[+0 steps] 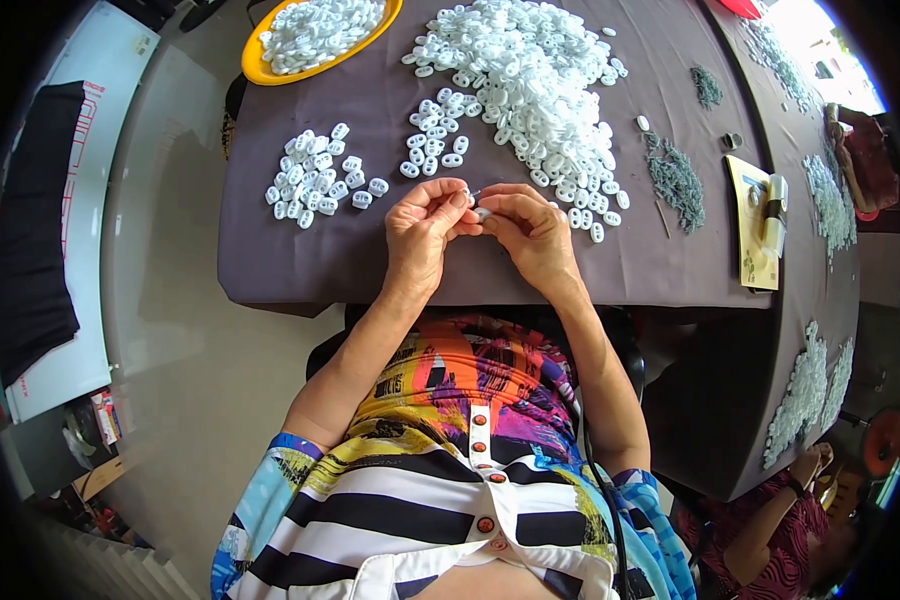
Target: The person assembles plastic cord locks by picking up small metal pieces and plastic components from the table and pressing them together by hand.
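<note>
My left hand (417,240) and my right hand (538,240) meet over the near edge of the dark cloth-covered table, both pinching. A small white oval plastic piece (482,214) shows between my right thumb and fingers. At my left fingertips is something tiny, partly whitish and partly dark, too small to name. Just beyond my hands spreads a large heap of white oval two-holed plastic pieces (530,75), with a looser cluster (432,135) at its left. Another small group of these pieces (315,178) lies farther left.
A yellow tray (253,62) filled with white pieces stands at the far left. To the right are piles of small grey pieces (678,185), a thin stick (662,218) and a yellow card (755,250) with a clear roll on it. Another person (760,545) sits at lower right beside more white heaps (800,395).
</note>
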Motion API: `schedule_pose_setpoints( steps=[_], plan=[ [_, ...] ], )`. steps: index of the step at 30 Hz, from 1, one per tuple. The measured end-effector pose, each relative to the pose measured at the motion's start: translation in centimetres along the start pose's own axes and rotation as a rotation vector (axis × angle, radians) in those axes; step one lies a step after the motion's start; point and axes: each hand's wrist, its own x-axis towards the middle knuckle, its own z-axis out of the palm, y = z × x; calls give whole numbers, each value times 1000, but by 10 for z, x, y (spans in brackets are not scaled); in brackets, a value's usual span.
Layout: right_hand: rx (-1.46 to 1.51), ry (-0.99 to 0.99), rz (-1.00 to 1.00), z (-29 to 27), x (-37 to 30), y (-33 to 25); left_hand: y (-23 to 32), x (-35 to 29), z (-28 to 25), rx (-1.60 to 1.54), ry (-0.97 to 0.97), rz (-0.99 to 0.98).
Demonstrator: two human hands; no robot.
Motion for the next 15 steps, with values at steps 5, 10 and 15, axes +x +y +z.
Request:
schedule_pose_setpoints(
  steps=[5, 10, 15],
  plan=[
    [267, 64, 100, 3, -1, 9, 0, 0, 1, -1, -11, -9],
    [409, 56, 205, 0, 1, 3, -1, -1, -2, 26, -23, -17],
    [464, 56, 217, -3, 2, -1, -1, -1, -2, 32, -25, -14]
  ],
)
